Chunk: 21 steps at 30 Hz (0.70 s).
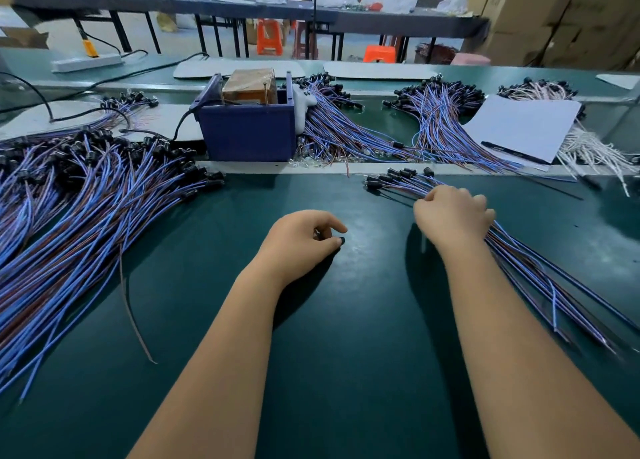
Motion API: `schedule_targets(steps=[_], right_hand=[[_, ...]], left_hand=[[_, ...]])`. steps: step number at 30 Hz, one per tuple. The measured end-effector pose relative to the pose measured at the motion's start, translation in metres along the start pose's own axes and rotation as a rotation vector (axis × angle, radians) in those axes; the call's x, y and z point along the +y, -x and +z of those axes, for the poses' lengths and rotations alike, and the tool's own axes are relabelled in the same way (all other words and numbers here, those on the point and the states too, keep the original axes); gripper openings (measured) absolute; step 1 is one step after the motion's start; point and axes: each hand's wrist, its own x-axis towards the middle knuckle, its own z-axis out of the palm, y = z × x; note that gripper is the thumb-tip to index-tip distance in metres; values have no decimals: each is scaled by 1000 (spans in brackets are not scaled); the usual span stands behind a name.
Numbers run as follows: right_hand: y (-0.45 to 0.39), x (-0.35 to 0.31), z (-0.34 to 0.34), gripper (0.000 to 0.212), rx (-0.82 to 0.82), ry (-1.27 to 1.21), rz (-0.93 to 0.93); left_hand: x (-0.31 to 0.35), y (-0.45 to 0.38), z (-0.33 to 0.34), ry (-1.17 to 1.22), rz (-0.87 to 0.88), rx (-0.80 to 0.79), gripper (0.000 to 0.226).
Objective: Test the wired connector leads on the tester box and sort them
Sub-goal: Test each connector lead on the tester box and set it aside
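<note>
My right hand [453, 216] grips a bundle of blue-and-brown wired leads [540, 275] lying on the green mat; their black connector heads [394, 178] fan out to the left of the fist. My left hand [304, 240] rests on the mat in the middle with fingers curled, and a small black piece, perhaps a connector head [341, 241], shows at its fingertips. The tester box [249, 84], a brown block, sits inside a blue bin [247, 129] behind my hands. A large heap of the same leads [86, 188] covers the left side.
More lead piles [346, 126] [440, 112] lie behind the raised strip to the right of the bin. A white sheet with a black pen [519, 129] lies at the back right over white wires [588, 150]. A power strip [86, 62] and black cables are at the far left.
</note>
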Motion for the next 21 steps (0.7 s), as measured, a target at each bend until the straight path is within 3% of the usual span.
schedule_targets(steps=[5,10,14,18,21], right_hand=[[22,-46,17,38,93,-85,-47],[52,-100,40,33,-100,-375,-306],[60,-118,51,27,-188,-357,-341],[65,-119,55,25,-124,-288,-378],[72,-117,57,27,-61,-221,-444]], left_hand=[[1,0,-2,54,-34,90,15],[-1,-4,-14,182,-190,423,21],[-4,-7,-20,309,-304,534,23],[-4,-6,-22,247,-300,540,25],[-8,-3,-27,9,-282,594,23]])
